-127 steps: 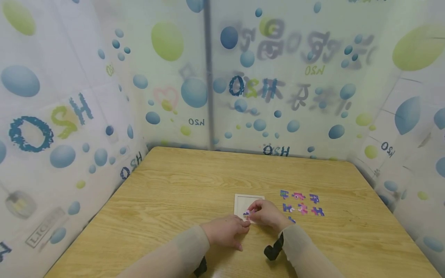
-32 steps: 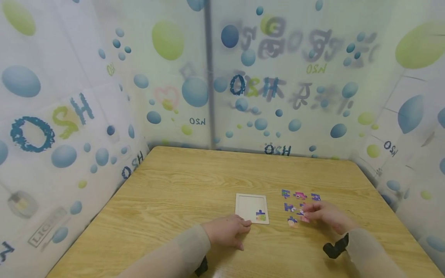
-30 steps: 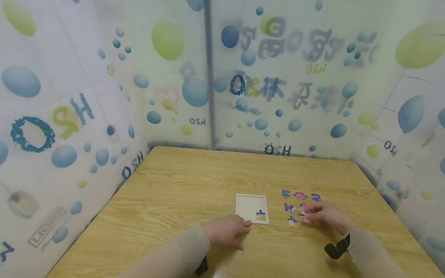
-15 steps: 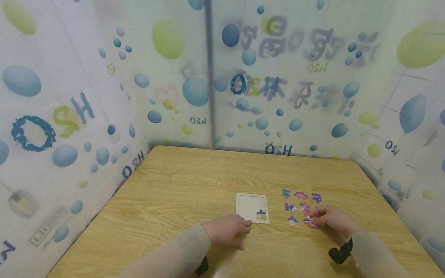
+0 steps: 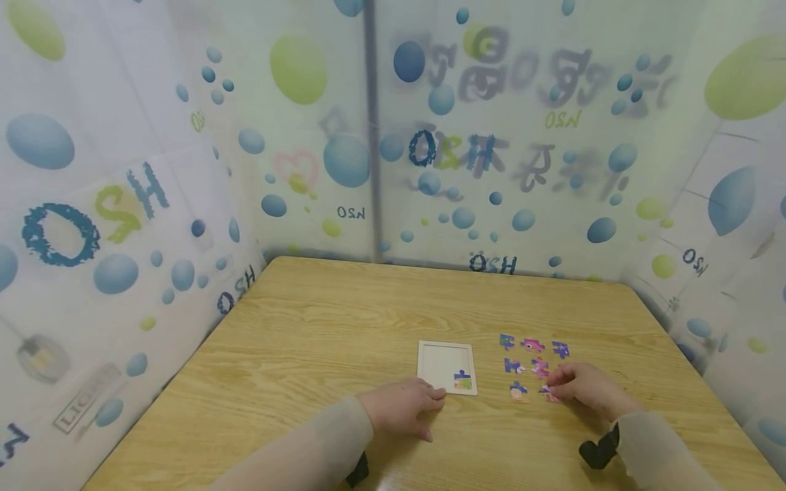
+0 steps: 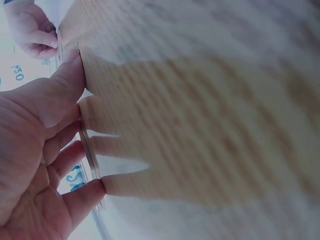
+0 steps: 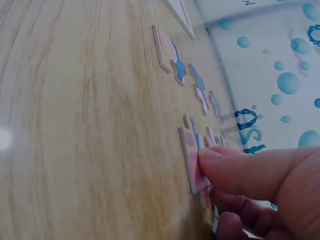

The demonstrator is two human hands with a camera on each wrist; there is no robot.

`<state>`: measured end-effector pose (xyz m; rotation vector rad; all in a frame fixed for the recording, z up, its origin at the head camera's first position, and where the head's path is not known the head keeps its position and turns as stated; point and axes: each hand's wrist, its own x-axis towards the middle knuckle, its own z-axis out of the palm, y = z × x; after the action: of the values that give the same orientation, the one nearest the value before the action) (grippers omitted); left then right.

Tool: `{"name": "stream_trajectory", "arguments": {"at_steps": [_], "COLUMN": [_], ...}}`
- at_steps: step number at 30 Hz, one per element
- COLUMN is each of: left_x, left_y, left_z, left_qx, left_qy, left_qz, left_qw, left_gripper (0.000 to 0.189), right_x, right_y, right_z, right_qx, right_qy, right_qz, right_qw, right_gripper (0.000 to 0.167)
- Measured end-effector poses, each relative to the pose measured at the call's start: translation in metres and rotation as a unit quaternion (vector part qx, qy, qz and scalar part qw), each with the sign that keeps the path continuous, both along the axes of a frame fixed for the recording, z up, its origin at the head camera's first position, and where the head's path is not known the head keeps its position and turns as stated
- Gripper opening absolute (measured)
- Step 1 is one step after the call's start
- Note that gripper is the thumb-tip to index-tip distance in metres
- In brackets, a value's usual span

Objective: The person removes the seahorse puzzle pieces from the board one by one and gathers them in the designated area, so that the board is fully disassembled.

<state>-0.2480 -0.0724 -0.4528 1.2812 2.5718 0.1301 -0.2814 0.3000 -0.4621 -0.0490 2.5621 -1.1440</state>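
Observation:
A small pale puzzle frame (image 5: 430,343) lies on the table, with a blue, yellow and green puzzle piece (image 5: 463,380) in its lower right corner. My left hand (image 5: 402,407) rests at the frame's lower left corner, fingers extended and fingertips down on the table in the left wrist view. Over at the loose pieces, my right hand (image 5: 586,389) pinches a pink and purple puzzle piece (image 7: 192,160), thumb on its face, the other fingers curled behind. That piece's right part is hidden by the hand in the head view.
Several loose pieces lie in rough rows right of the frame, among them a pink piece with an eye (image 5: 532,345), a blue and white piece (image 5: 513,366) and a peach piece (image 5: 518,391). Patterned curtains (image 5: 307,225) surround the wooden table (image 5: 331,314).
My right hand has gone from the frame to the loose pieces, leaving one piece in the frame's lower right corner. The pinched piece has shifted slightly right. My left hand has stayed put.

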Motion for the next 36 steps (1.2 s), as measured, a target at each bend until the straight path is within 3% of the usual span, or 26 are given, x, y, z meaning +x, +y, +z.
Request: {"name": "stream_trajectory", "arguments": {"at_steps": [8, 12, 19, 27, 36], "left_x": [0.002, 0.003, 0.004, 0.003, 0.001], "left_y": [0.001, 0.001, 0.001, 0.001, 0.001], "left_z": [0.004, 0.006, 0.006, 0.004, 0.002], "left_qx": [0.001, 0.004, 0.004, 0.011, 0.018], "left_qy": [0.001, 0.000, 0.004, -0.007, 0.008], "left_qz": [-0.001, 0.000, 0.003, 0.005, -0.009], "left_qw": [1.0000, 1.0000, 1.0000, 0.9999, 0.9998], "left_gripper": [0.062, 0.062, 0.062, 0.062, 0.061], "right_x": [-0.001, -0.004, -0.009, -0.011, -0.012], "right_y": [-0.011, -0.034, -0.083, -0.126, -0.148], "right_z": [0.003, 0.009, 0.011, 0.005, -0.007], "right_qx": [-0.023, -0.037, -0.055, -0.095, -0.037], "right_qy": [-0.005, -0.012, 0.025, 0.004, 0.050], "right_qz": [-0.014, -0.018, -0.007, -0.019, 0.019], "right_qw": [0.9996, 0.9991, 0.9982, 0.9953, 0.9979], "right_gripper": [0.021, 0.025, 0.020, 0.016, 0.021]}}
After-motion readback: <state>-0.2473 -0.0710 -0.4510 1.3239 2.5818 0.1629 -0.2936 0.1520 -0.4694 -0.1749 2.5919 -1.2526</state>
